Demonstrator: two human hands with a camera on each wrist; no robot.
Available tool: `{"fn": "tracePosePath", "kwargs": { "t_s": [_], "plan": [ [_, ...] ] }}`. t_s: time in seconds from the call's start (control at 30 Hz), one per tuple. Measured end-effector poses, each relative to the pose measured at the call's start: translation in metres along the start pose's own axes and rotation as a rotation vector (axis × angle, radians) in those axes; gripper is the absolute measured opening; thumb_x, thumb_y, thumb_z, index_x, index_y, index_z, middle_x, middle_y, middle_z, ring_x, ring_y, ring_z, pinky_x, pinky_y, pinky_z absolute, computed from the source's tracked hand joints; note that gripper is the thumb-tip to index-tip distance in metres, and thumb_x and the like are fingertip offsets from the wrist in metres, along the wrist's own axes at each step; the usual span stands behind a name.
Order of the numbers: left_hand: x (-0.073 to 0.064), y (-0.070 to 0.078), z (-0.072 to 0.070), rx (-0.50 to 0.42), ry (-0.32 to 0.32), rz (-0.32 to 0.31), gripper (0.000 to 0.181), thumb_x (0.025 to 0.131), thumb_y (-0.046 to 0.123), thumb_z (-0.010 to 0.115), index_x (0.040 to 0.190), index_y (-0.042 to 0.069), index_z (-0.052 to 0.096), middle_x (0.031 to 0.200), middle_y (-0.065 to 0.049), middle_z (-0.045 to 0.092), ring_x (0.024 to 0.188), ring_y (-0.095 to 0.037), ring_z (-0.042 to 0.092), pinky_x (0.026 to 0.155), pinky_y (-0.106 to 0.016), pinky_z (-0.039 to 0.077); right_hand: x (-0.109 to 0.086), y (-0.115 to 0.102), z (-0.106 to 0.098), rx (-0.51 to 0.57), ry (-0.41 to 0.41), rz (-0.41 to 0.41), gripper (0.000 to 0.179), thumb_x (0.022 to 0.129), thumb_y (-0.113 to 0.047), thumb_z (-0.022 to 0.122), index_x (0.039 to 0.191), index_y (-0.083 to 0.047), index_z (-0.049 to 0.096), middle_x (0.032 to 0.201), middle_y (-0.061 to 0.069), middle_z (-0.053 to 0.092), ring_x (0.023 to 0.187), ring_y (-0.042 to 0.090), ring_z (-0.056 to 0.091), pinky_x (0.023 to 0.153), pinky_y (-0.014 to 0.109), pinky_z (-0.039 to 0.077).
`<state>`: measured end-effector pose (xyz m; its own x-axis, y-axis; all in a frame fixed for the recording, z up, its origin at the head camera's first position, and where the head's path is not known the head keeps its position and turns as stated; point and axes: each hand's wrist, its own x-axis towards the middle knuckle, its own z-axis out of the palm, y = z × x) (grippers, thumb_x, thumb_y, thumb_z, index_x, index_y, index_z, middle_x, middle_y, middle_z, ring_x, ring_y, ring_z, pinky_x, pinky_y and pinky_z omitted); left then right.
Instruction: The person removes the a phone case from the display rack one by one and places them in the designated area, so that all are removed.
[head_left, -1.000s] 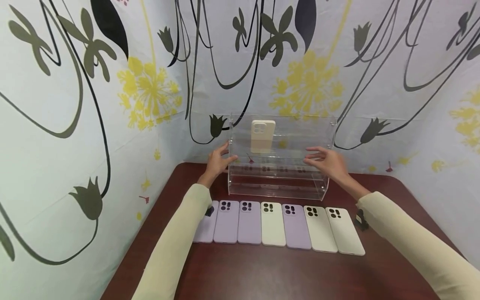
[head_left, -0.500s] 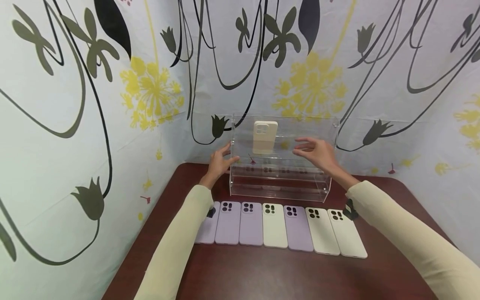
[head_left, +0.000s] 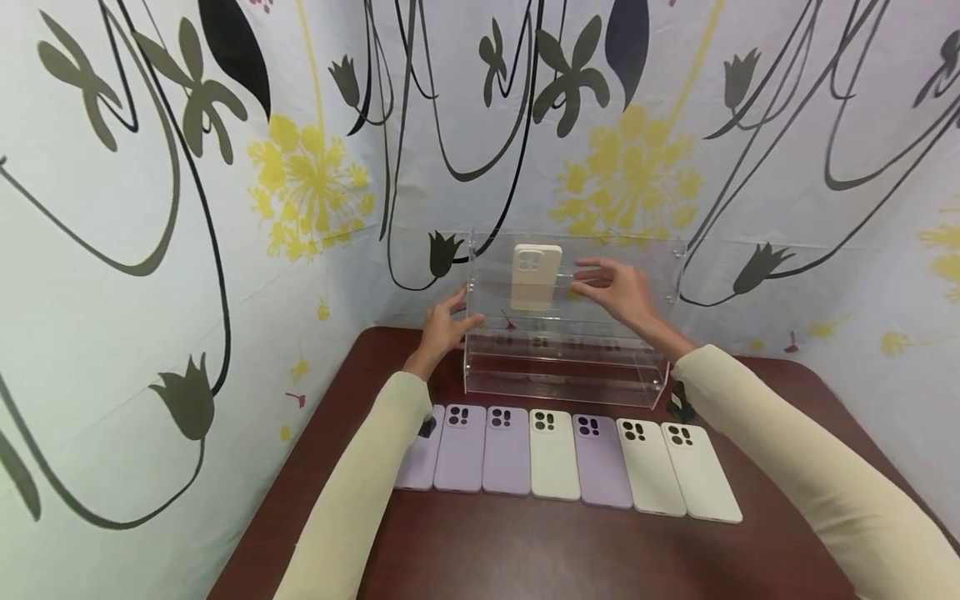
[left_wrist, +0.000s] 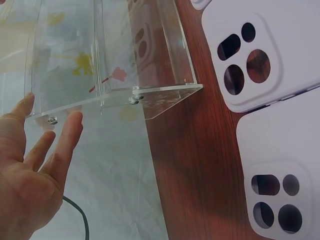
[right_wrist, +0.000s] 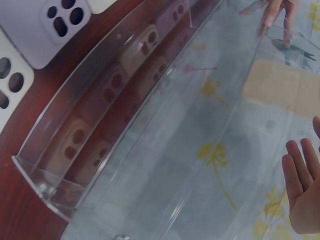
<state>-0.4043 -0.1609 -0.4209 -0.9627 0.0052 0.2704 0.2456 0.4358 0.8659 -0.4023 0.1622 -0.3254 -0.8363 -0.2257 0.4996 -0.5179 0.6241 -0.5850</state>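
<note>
A clear acrylic tiered display stand (head_left: 555,388) stands at the back of the table. On its upper tier leans a cream phone case (head_left: 537,265), its lower part seen through the clear front. My left hand (head_left: 441,329) is at the stand's left side; in the left wrist view its fairly straight fingers (left_wrist: 67,140) touch the side panel. In front of the upper tier, just right of the cream case, hovers my right hand (head_left: 618,290). Its fingers (right_wrist: 300,167) are extended, with nothing seen between them and the thumb.
Before the stand lies a row of several phone cases, some lilac (head_left: 506,452), some cream (head_left: 554,456). They rest on a dark red-brown table (head_left: 525,546). A patterned cloth (head_left: 300,250) hangs close behind and at both sides.
My right hand has moved left and slightly up from the stand's right end to beside the cream case. My left hand stays at the stand's left side.
</note>
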Motion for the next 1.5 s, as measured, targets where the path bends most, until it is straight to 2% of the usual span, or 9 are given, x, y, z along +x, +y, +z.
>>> {"fn": "tracePosePath", "kwargs": {
  "t_s": [0.3,0.43,0.63,0.83,1.0,1.27,1.4,1.5],
  "plan": [
    [0.002,-0.002,0.001,-0.010,0.007,0.012,0.074,0.095,0.028,0.079,0.160,0.032,0.043,0.147,-0.017,0.059,0.111,-0.034,0.071,0.063,-0.041,0.068,0.015,-0.012,0.012,0.127,-0.013,-0.006,0.051,0.094,-0.012,0.079,0.143,-0.008,0.063,0.129,0.021,0.070,0.109,0.036,0.073,0.090,0.047,0.064],
    [0.001,-0.001,0.000,-0.014,0.004,0.006,0.074,0.095,0.028,0.079,0.160,0.033,0.043,0.147,-0.017,0.059,0.111,-0.033,0.071,0.066,-0.044,0.068,0.018,-0.016,0.017,0.152,-0.019,-0.008,0.055,0.095,-0.010,0.078,0.146,-0.009,0.060,0.132,0.022,0.068,0.111,0.038,0.072,0.091,0.045,0.063],
    [0.001,0.001,0.002,-0.030,0.002,0.000,0.074,0.096,0.024,0.079,0.159,0.033,0.043,0.148,-0.018,0.059,0.111,-0.034,0.071,0.071,-0.053,0.067,0.021,-0.017,0.022,0.138,0.002,-0.031,0.053,0.096,-0.006,0.076,0.146,-0.004,0.059,0.128,0.026,0.068,0.110,0.042,0.071,0.093,0.049,0.062],
    [0.001,0.002,0.002,-0.012,0.007,0.021,0.074,0.096,0.024,0.079,0.159,0.031,0.043,0.146,-0.019,0.059,0.112,-0.033,0.072,0.068,-0.048,0.067,0.026,-0.017,0.025,0.104,0.036,-0.036,0.047,0.095,-0.008,0.077,0.140,-0.005,0.064,0.122,0.024,0.072,0.103,0.041,0.074,0.090,0.052,0.063],
    [-0.001,-0.001,-0.001,-0.031,0.002,0.014,0.074,0.096,0.026,0.079,0.159,0.031,0.043,0.148,-0.019,0.058,0.115,-0.034,0.070,0.068,-0.047,0.068,0.027,-0.019,0.025,0.101,0.047,-0.059,0.045,0.095,-0.009,0.078,0.138,-0.005,0.066,0.120,0.023,0.073,0.100,0.040,0.075,0.087,0.053,0.064],
    [-0.002,0.000,0.002,-0.028,-0.013,0.010,0.074,0.096,0.029,0.078,0.160,0.031,0.041,0.151,-0.019,0.055,0.120,-0.036,0.067,0.068,-0.044,0.068,0.024,-0.029,0.006,0.095,0.074,-0.067,0.046,0.095,-0.008,0.078,0.139,-0.003,0.065,0.120,0.024,0.073,0.100,0.042,0.075,0.089,0.053,0.063],
    [-0.004,0.001,0.001,-0.018,-0.019,0.002,0.075,0.096,0.031,0.078,0.161,0.029,0.040,0.152,-0.019,0.054,0.117,-0.036,0.068,0.065,-0.037,0.068,0.024,-0.031,-0.005,0.088,0.085,-0.065,0.045,0.095,-0.008,0.078,0.138,-0.002,0.065,0.119,0.024,0.073,0.100,0.042,0.074,0.089,0.053,0.063],
    [-0.004,0.001,0.001,-0.025,-0.020,0.002,0.075,0.097,0.030,0.078,0.162,0.028,0.040,0.151,-0.020,0.054,0.116,-0.036,0.069,0.066,-0.038,0.068,0.024,-0.031,-0.013,0.097,0.103,-0.069,0.044,0.094,-0.006,0.078,0.136,-0.001,0.066,0.118,0.025,0.073,0.099,0.043,0.074,0.089,0.052,0.063]
  ]
}}
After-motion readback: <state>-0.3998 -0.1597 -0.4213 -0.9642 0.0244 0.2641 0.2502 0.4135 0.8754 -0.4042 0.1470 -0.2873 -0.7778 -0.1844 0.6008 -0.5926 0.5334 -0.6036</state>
